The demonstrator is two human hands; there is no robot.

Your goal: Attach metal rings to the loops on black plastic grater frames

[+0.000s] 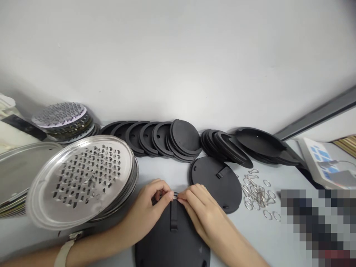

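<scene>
My left hand (147, 211) and my right hand (200, 211) meet at the top edge of a black round plastic disc (172, 244). Their fingertips pinch a small metal ring (175, 196) between them, partly hidden by the fingers. The ring sits at the end of a narrow black strap (174, 217) on the disc. A watch-like pale band (64, 254) circles my left wrist. My left forearm lies just in front of a stack of steel grater plates (83, 178).
Several black discs and rings (164, 139) lean in rows along the white wall. Another black disc (215, 185) lies flat to the right, beside a heap of metal rings (257, 194). More steel plates (16, 174) stand at far left. A printed box (325, 163) sits at right.
</scene>
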